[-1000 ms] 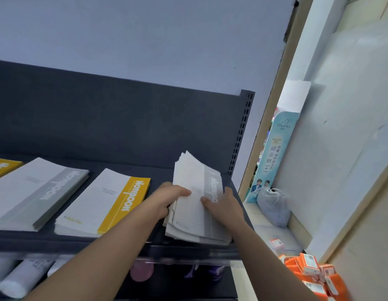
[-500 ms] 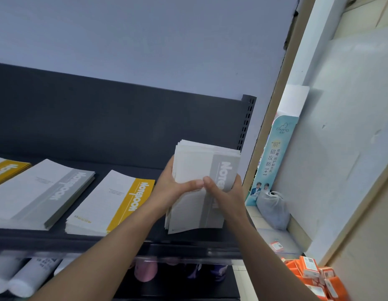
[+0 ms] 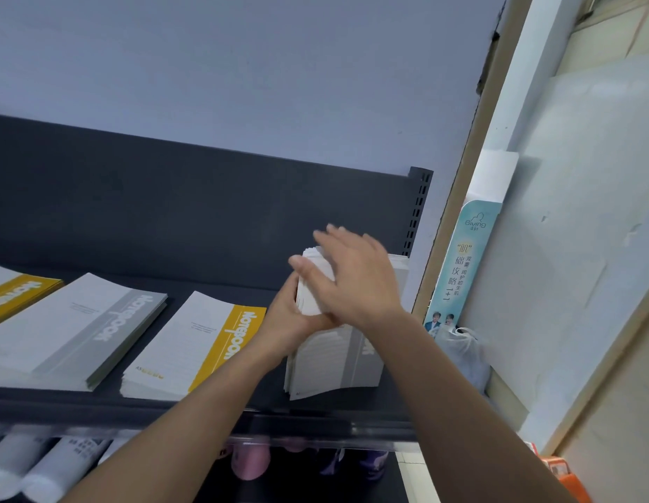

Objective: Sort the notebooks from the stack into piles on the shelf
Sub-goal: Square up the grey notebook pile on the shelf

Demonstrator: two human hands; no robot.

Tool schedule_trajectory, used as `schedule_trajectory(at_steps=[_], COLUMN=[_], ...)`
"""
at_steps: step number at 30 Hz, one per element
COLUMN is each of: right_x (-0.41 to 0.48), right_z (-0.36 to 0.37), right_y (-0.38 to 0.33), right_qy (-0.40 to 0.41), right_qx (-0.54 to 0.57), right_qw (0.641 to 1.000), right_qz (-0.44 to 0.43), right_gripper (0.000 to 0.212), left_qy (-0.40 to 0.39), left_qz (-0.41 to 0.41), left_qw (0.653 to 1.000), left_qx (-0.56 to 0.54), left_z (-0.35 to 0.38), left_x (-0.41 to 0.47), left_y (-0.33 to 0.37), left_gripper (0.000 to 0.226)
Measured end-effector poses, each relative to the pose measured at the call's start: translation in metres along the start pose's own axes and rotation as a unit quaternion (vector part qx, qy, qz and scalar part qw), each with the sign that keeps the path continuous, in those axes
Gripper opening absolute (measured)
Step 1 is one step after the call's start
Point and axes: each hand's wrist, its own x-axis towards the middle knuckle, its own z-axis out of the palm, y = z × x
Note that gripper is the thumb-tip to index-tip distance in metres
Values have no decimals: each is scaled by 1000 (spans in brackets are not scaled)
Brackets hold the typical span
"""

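While both forearms reach up from below, the left hand (image 3: 290, 317) pinches the stack of notebooks (image 3: 334, 353) at its left edge, standing it on the shelf (image 3: 243, 415) with its long axis running away from the viewer. Beyond it, the right hand (image 3: 355, 281) lies spread, blurred, over the stack's upper part, nearer the top sheets. Sorted piles, the yellow-banded pile (image 3: 196, 346) and grey-banded pile (image 3: 80, 328), lie leftward.
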Motion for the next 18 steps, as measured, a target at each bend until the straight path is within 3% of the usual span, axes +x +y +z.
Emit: schedule_trajectory(at_steps=[4,5,7,9,11,13,15,16,18], right_x=[0,-1,-4,-9,-12,-16,-17,-16,-18], right_z=[1,0,1,4,14,27,32,35,36], right_y=[-2,-2,5,15,27,32,33,35,36], right_qy=[-49,-30,98,207,165,93,86,101,134], right_qx=[20,53,101,169,341,481,509,506,517], right_qw=[999,998,987,940,849,758,742,744,744], right_qz=[-9,7,74,211,369,431,428,424,402], right_gripper=[66,68,73,75,78,94,119,122,99], left_qy=[-2,-2,4,19,23,24,34,42,52], left_qz=[14,18,18,19,19,12,8,8,15], left_qw=[1000,1000,1000,1000,1000,1000,999,999,998], left_qx=[5,2,-3,-2,3,-5,-13,-15,-14], left_z=[0,0,1,3,6,9,11,11,8], left_x=[1,2,1,-2,-4,-4,-2,0,3], left_y=[2,2,-1,-3,-4,-3,-1,0,1], left_gripper=[70,73,80,89,93,95,94,91,86])
